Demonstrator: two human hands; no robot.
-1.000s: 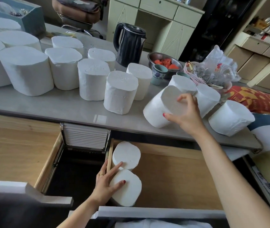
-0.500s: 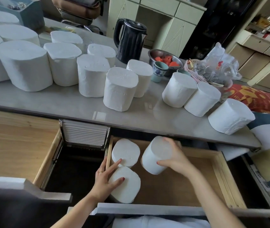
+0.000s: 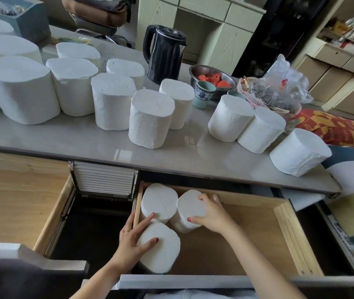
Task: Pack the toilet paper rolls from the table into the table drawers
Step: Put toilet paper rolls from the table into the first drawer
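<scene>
Setting a third roll (image 3: pixel 190 209) upright in the right drawer (image 3: pixel 288 234), at 3 o'clock of two others; right hand (image 3: pixel 211 213) curled round its top, left hand (image 3: pixel 131 240) flat on the nearest roll (image 3: pixel 161 248). Judged light, soft, crushable: best gripped round the sides.

A black electric kettle (image 3: pixel 164 53) stands upright at the far edge of the surface. To its right sits a steel bowl (image 3: pixel 212 77) holding red fruit pieces, with a blue-patterned cup (image 3: pixel 203 93) just in front. A pink basket (image 3: pixel 250 87) under a crumpled plastic bag (image 3: pixel 284 83) lies further right.
</scene>
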